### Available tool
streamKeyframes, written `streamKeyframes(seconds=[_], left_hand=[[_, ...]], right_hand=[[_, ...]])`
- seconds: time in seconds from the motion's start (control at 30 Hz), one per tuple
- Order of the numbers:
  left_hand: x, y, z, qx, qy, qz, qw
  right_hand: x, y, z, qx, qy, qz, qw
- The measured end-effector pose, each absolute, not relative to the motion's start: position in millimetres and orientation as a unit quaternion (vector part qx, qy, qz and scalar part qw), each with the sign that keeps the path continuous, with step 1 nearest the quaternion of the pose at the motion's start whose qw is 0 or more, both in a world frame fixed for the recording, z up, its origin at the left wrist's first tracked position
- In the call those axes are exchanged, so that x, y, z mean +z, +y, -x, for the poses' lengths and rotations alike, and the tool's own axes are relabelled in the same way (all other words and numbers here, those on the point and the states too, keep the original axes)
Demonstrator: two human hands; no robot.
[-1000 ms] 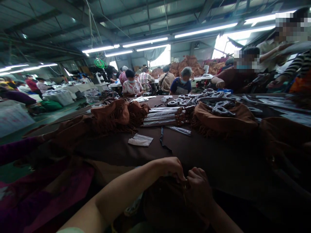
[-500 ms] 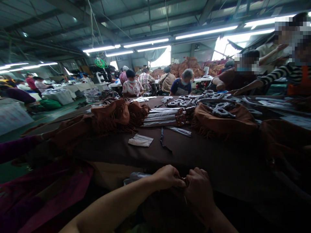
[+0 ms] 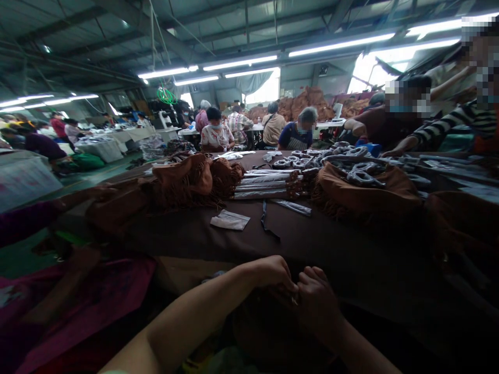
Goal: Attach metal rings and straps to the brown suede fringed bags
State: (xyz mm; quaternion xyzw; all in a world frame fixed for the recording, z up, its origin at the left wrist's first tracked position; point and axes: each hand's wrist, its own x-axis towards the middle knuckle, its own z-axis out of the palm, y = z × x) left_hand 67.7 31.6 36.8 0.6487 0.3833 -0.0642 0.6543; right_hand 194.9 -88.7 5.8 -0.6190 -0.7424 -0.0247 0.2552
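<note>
At the near edge of the dark-covered table, my left hand and my right hand meet, fingers closed in a pinch. Between them is something small with a faint metallic glint, too dark to name. Below my hands hangs a dark brown piece, mostly lost in shadow. Beyond them on the table lie a pale flat packet, a short dark strap and a thin wrapped strip.
Brown fringed pieces lie left, another brown fringed piece right. Several white-wrapped strips sit between them. Grey wrapped rings are heaped at the right. A co-worker's purple sleeve reaches in at left; several people sit beyond.
My left hand has tilted and risen slightly, its fingers now pointing down beside the right. The view has shifted a little. At left, a co-worker's forearm has come into view.
</note>
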Motion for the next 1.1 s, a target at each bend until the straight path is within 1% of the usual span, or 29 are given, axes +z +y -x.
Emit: streamKeyframes(seconds=[0.1, 0.2, 0.33, 0.47, 0.57, 0.63, 0.73, 0.9, 1.1], left_hand=[[43.4, 30.6, -70.4, -0.073, 0.394, -0.653, 0.643], [46.2, 24.6, -71.6, -0.03, 0.399, -0.654, 0.641], [38.5, 16.0, -71.6, 0.035, 0.406, -0.673, 0.617], [32.0, 5.4, -74.0, 0.07, 0.424, -0.716, 0.55], [37.7, -5.4, -77.8, 0.089, 0.453, -0.75, 0.474], [45.6, -11.2, -80.6, 0.098, 0.46, -0.762, 0.445], [58.0, -12.7, -82.9, 0.08, 0.453, -0.773, 0.436], [71.6, -1.8, -83.9, 0.0, 0.428, -0.778, 0.46], [74.1, 0.3, -92.7, 0.008, 0.422, -0.782, 0.459]], right_hand=[[3.3, -89.5, -195.6, -0.011, -0.756, 0.609, 0.242], [7.7, -88.8, -196.9, -0.021, -0.731, 0.641, 0.233], [20.6, -86.6, -197.1, -0.049, -0.698, 0.68, 0.22], [26.3, -86.4, -197.9, -0.044, -0.692, 0.69, 0.207], [25.0, -87.4, -201.4, -0.034, -0.687, 0.695, 0.209], [23.7, -87.9, -205.0, -0.025, -0.683, 0.699, 0.211], [21.8, -88.4, -210.5, -0.016, -0.679, 0.702, 0.214], [20.9, -89.9, -219.0, -0.002, -0.7, 0.673, 0.239], [19.9, -91.8, -227.5, -0.004, -0.714, 0.656, 0.244]])
